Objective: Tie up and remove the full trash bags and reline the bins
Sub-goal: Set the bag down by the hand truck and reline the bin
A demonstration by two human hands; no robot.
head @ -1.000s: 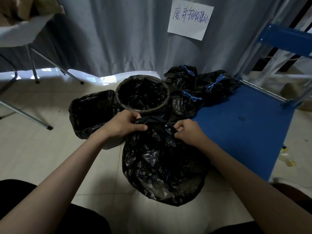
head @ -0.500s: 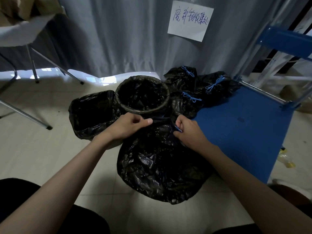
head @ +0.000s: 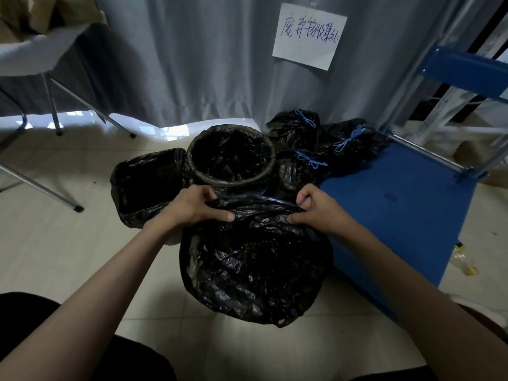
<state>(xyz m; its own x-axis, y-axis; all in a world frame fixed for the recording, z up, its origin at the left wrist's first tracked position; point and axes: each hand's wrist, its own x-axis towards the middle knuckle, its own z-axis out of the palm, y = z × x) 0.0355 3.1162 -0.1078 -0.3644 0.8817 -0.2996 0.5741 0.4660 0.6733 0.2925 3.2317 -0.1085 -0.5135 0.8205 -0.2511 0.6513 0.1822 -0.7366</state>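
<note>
Head view: a person's left hand [head: 196, 206] and right hand [head: 316, 209] pinch the gathered mouth of a full black trash bag [head: 255, 259] that sits on the tiled floor [head: 63, 243], each with fingers curled into the plastic at the bag's 10 and 2 o'clock corners, the rim stretched taut between them. The thin film could tear if the hands pull further apart, and a lost pinch would likely let the mouth fall open before any knot is made. At 12 o'clock of the bag stands a relined round bin [head: 232, 158], a second lined bin [head: 145, 182] at 10 o'clock, and three tied bags [head: 324, 144] with blue drawstrings at 1 o'clock beside a blue cart deck [head: 398, 204].
</note>
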